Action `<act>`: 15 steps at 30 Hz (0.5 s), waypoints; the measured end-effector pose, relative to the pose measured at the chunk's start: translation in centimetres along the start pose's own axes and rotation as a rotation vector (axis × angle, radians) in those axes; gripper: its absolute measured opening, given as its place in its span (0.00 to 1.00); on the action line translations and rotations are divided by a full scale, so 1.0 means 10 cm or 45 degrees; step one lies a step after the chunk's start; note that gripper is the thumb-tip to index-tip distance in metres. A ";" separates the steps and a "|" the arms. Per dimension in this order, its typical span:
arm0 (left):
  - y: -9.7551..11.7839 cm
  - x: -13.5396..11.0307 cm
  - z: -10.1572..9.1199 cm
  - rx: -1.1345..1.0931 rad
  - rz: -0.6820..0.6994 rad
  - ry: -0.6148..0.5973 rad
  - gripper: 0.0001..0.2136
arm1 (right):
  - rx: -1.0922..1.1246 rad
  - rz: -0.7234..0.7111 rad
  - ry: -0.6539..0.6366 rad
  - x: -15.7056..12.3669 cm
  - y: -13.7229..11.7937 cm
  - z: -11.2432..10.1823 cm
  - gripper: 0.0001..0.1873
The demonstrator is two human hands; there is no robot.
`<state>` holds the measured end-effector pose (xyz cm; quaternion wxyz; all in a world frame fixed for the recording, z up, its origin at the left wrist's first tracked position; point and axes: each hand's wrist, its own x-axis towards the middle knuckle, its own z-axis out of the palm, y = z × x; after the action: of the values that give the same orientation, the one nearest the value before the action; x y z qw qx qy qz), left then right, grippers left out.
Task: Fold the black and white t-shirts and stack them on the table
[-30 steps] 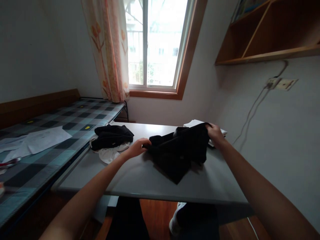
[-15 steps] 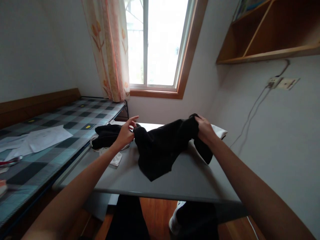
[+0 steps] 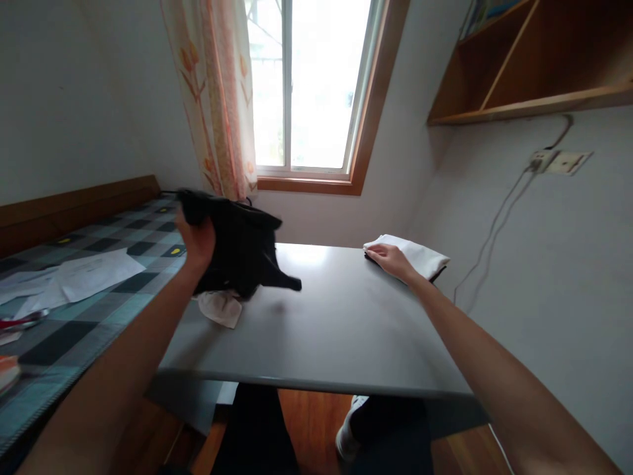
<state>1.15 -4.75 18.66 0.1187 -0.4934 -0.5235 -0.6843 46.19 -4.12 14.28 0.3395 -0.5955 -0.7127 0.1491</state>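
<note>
My left hand (image 3: pixel 198 241) is raised over the left side of the grey table (image 3: pixel 316 343). It is closed on a black garment (image 3: pixel 242 247), which is bunched, hangs to the right and is blurred by motion. Under it a white cloth (image 3: pixel 222 309) shows on the tabletop, partly covered. At the right end of the table lies a folded white garment (image 3: pixel 415 256) with a dark layer beneath it. My right hand (image 3: pixel 390 259) has its fingers closed at the left edge of this folded garment; the thumb side is hard to see.
A bed with a checked mattress (image 3: pixel 89 244) runs along the left, with papers (image 3: pixel 93 274) on it. Ahead are a curtain (image 3: pixel 222 99) and a window (image 3: pixel 321 86). A wooden shelf (image 3: pixel 524 72) hangs at the upper right, above a socket (image 3: pixel 558 161) with a cable.
My right hand has let go of the black garment and moved to the folded white garment. My left hand has carried the black garment left and up, over the pile there.
</note>
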 end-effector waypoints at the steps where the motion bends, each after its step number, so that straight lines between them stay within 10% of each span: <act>1: -0.05 0.18 -0.10 0.032 0.079 0.087 0.06 | -0.175 0.080 0.092 -0.02 0.16 -0.07 0.19; 5: -0.25 0.29 -0.38 0.323 0.339 -0.172 0.14 | -0.361 0.206 0.194 -0.24 0.54 -0.24 0.21; 11: -0.80 -0.64 -0.42 0.809 0.258 -1.229 0.24 | -0.503 0.282 0.243 -0.39 0.84 -0.20 0.25; 15: -0.98 -1.05 -0.43 0.904 0.397 -1.166 0.33 | -0.637 0.417 0.207 -0.18 1.04 -0.20 0.20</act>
<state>-2.71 -7.90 4.53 0.1377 -0.7394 -0.6394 -0.1597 55.44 -3.62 8.77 0.2098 -0.7774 -0.5924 -0.0265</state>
